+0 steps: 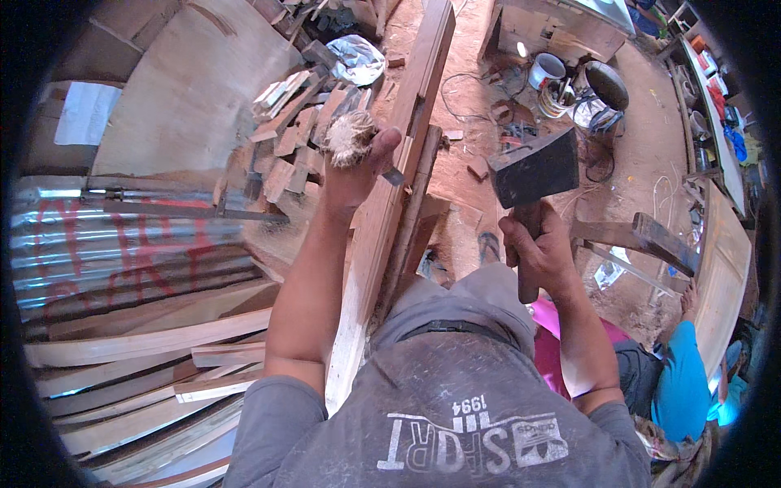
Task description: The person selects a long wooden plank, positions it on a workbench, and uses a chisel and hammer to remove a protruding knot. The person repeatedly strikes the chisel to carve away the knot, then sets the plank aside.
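My left hand (351,180) is closed round a chisel whose frayed, mushroomed handle top (348,138) faces up and whose metal blade (392,175) shows below my thumb, over a long wooden beam (423,69). Whether the blade touches the beam I cannot tell. The beam runs from the top middle down beside my left leg. My right hand (541,248) grips the short handle of a hatchet with a dark, broad head (533,167), held up to the right of the beam.
Offcuts (285,122) lie heaped left of the beam, beside corrugated sheet (122,244) and stacked boards (142,374). Buckets (549,69) and cords stand ahead. At right, a person in turquoise (679,382) has a hand by a wooden panel (716,285), near a timber frame (659,240).
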Demonstrator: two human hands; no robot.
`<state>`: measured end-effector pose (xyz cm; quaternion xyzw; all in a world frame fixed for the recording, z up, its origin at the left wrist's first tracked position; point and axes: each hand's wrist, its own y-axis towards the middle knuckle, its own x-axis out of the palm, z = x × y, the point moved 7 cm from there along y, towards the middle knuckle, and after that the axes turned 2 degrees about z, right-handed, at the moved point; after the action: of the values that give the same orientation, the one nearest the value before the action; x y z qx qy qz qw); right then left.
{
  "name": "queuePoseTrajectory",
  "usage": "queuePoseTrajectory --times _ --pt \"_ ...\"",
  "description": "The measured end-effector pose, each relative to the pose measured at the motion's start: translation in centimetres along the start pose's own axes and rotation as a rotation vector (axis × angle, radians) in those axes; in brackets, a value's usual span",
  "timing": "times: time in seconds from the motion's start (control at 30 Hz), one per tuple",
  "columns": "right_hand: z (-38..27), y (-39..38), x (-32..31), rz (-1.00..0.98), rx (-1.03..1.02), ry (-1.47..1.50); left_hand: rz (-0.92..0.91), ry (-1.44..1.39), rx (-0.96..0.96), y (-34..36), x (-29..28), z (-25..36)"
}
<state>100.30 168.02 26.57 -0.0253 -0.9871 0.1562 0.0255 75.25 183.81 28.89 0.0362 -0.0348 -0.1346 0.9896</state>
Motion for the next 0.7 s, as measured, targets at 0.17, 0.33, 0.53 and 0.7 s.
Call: queuePoseTrajectory --times 0.17,0.33,0.53,0.7 --pt "-1.7 0.2 1.2 0.034 -0.037 -0.072 0.065 0.089 0.034 0.1 -0.1 0.3" --pt "-5.0 0.4 3.8 0.023 -0.162 -0.145 0.016 0.382 0.156 0.7 0.3 2.0" --pt "-8.3 1.0 5.9 -0.012 -0.266 -0.158 0.011 0.387 0.127 0.5 0.6 2.2" --pt "-10.4 1.2 6.4 -0.014 -0.323 -0.231 0.017 0.506 0.140 0.3 0.9 2.8"
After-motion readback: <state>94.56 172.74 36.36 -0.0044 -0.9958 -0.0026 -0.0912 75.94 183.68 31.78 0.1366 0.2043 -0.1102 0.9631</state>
